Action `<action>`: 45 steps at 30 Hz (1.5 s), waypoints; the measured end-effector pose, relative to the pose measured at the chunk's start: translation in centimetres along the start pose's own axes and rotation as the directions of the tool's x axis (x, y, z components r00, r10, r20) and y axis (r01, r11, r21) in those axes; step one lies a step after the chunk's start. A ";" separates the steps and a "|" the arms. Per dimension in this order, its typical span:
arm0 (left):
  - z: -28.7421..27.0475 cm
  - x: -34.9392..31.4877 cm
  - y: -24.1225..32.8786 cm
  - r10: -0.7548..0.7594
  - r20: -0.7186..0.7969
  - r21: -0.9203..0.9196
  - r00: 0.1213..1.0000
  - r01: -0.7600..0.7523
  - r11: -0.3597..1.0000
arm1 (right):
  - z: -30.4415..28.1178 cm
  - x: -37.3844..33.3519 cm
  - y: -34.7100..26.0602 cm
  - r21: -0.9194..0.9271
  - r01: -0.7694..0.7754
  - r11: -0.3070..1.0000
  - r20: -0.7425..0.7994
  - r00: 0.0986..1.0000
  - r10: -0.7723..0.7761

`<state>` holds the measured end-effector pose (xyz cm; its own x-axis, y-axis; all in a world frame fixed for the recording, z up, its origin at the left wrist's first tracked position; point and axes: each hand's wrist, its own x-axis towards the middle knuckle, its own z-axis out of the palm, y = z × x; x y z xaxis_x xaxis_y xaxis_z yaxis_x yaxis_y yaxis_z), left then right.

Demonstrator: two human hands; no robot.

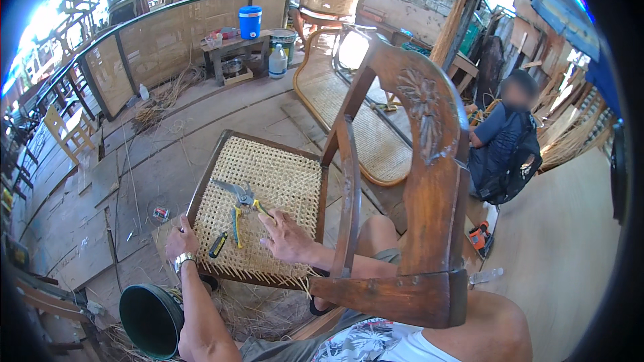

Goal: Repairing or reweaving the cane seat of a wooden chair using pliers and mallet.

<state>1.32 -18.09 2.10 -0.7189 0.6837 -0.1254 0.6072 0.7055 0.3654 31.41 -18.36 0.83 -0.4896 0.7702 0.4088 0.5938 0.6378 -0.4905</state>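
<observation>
A wooden chair (429, 221) with a carved back stands before me, its seat (268, 161) woven of pale cane. Loose strand ends stick out along the near edge of the weave. At the left edge, my left hand (180, 240) is closed around the seat frame. My right hand (288, 238) rests on the cane with fingers spread, the forearm passing behind the chair's back. Just beyond its fingertips lie pruning shears (243, 204) with yellow and grey handles, their jaws apart. A small black and yellow tool (217, 245) lies on the weave nearer my left hand.
A dark green bucket (151, 322) stands by my left forearm. Cane scraps (261, 315) litter the floor below the seat. Beyond the chair leans a caned panel (322, 87). A seated person (500, 141) is at right, near an orange tool (479, 238); another person is far back.
</observation>
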 end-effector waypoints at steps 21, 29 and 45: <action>0.2 -0.1 -0.3 -0.080 0.012 -0.001 0.997 0.080 0.997 | -0.5 9.4 10.7 -0.137 0.065 0.988 -0.033 0.997 -0.070; 0.1 0.4 0.4 -0.056 0.047 0.014 0.997 0.055 0.998 | 1.0 11.7 14.5 -0.122 -0.059 0.991 0.018 0.998 0.061; 0.6 0.8 -0.1 -0.103 0.035 0.039 0.994 0.101 0.994 | -1.0 11.5 6.7 -0.222 -0.143 0.965 0.306 0.929 0.208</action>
<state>0.90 -17.46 1.38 -0.7653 0.6137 -0.1942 0.5438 0.7779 0.3149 30.40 -5.27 3.06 -0.5266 0.8490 0.0427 0.7844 0.5047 -0.3607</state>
